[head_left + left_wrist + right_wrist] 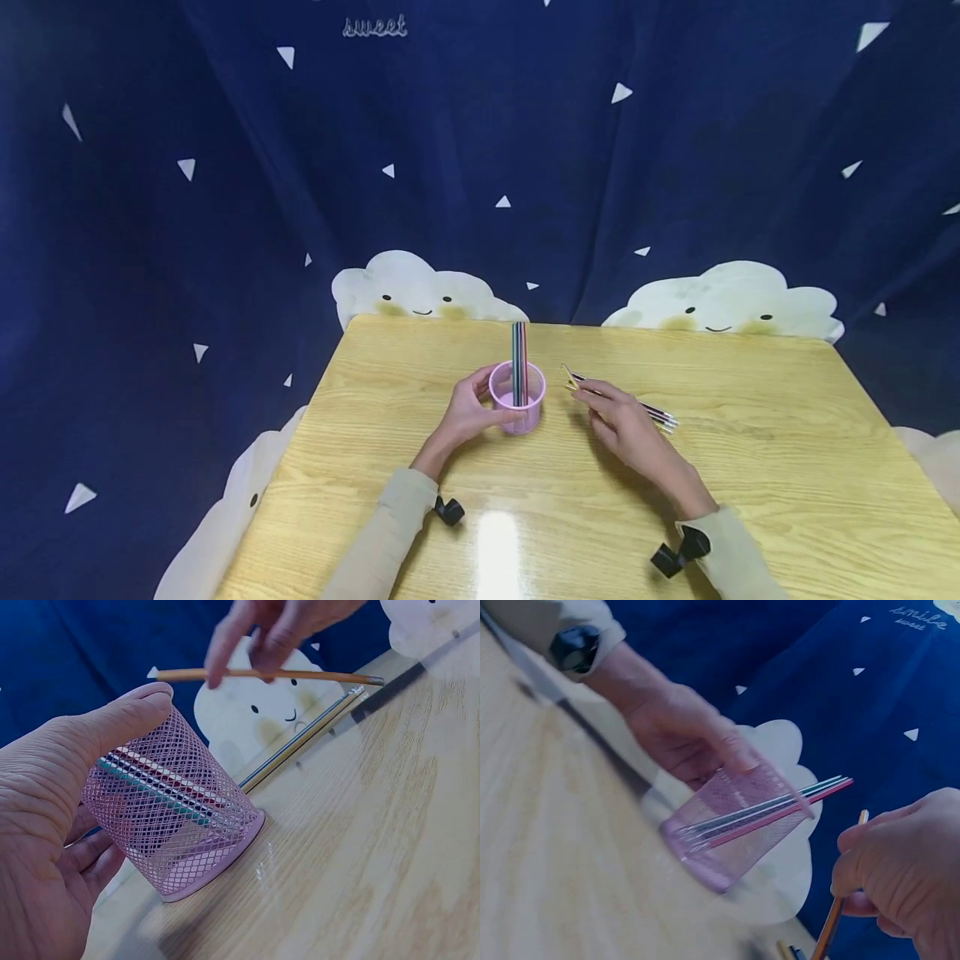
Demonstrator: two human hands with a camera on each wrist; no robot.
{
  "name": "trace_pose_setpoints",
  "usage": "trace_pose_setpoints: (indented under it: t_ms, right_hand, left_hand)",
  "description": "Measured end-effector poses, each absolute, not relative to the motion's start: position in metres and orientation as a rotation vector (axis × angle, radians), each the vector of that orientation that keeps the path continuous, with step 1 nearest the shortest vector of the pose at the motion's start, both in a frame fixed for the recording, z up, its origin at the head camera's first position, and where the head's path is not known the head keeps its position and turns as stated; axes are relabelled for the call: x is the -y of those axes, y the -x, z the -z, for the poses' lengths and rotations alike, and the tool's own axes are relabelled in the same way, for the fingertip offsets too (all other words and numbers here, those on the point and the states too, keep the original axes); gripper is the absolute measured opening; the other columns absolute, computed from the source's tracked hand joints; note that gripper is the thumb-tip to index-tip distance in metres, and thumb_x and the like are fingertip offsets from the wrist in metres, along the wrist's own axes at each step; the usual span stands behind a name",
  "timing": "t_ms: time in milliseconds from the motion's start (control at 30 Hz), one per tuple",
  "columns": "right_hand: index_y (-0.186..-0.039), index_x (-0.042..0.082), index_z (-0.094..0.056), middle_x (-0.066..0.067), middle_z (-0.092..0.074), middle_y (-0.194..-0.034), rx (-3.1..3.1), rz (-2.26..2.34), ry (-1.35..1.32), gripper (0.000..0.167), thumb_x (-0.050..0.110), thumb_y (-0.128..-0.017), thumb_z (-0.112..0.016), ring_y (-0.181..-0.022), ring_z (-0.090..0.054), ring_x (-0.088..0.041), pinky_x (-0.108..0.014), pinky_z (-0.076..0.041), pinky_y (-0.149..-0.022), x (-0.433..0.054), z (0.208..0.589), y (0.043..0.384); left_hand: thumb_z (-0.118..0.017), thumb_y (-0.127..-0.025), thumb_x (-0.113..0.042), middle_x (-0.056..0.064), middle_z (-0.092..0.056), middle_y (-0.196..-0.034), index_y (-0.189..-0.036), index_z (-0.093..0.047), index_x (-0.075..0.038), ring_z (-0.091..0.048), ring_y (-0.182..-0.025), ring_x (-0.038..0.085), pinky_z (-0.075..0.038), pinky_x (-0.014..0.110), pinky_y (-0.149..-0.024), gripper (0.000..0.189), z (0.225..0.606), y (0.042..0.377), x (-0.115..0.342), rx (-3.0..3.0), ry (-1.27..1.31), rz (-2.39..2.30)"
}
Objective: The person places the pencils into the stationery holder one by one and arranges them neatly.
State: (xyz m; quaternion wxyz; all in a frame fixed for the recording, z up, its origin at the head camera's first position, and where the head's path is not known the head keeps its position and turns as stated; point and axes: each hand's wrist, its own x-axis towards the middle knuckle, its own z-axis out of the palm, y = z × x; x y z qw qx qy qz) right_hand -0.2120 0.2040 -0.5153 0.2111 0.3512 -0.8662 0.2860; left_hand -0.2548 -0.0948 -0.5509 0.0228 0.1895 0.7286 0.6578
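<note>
A pink mesh pencil cup (522, 422) stands on the table, and my left hand (468, 410) grips its side with the thumb over the rim. Inside it lean several pencils (519, 354), dark, green and red, their upper ends well above the rim. To the right of the cup, my right hand (628, 425) pinches an orange pencil (322, 676) between thumb and fingers. That pencil is held above the table, apart from the cup. Below the right hand lie more pencils (660, 414) side by side, partly hidden by it in the head view.
The wooden table (772, 450) ends at a dark blue curtain (465, 125) printed with white triangles and smiling clouds. Black wrist cameras (450, 511) sit on both sleeves. A bright light reflection (498, 550) shows on the near tabletop.
</note>
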Motion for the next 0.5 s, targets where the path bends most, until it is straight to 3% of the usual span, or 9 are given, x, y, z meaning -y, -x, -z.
trace_pose_setpoints:
  t_ms: [233,333,500]
  right_hand:
    - [-0.124,0.001,-0.074,-0.016,-0.070,-0.126,2.299,-1.002,-0.888,0.045,-0.016,-0.082,-0.072,-0.103,-0.072,-0.028,-0.009,-0.051,-0.092,-0.199,0.496,0.223]
    - [-0.124,0.000,-0.074,-0.017,-0.070,-0.125,2.247,-1.065,-0.881,0.045,-0.017,-0.082,-0.071,-0.097,-0.072,-0.025,-0.006,-0.050,-0.092,-0.195,0.488,0.227]
    - [-0.122,0.001,-0.075,-0.014,-0.071,-0.124,2.187,-1.107,-0.837,0.044,-0.015,-0.082,-0.073,-0.083,-0.067,-0.015,-0.012,-0.050,-0.077,-0.184,0.474,0.232]
  left_hand:
    - [-0.095,-0.072,-0.008,0.010,-0.067,-0.139,-0.145,-0.059,-0.009,-0.062,-0.131,0.034,-0.048,0.045,-0.116,0.082,0.552,0.254,0.096,-2.247,-0.593,-2.049]
    - [-0.094,-0.072,-0.005,0.013,-0.066,-0.140,-0.146,-0.058,-0.007,-0.061,-0.131,0.037,-0.048,0.047,-0.116,0.082,0.551,0.254,0.096,-2.236,-0.600,-2.060]
    - [-0.094,-0.071,-0.006,0.012,-0.067,-0.139,-0.146,-0.059,-0.008,-0.063,-0.129,0.034,-0.050,0.043,-0.114,0.082,0.551,0.254,0.095,-2.264,-0.587,-2.038]
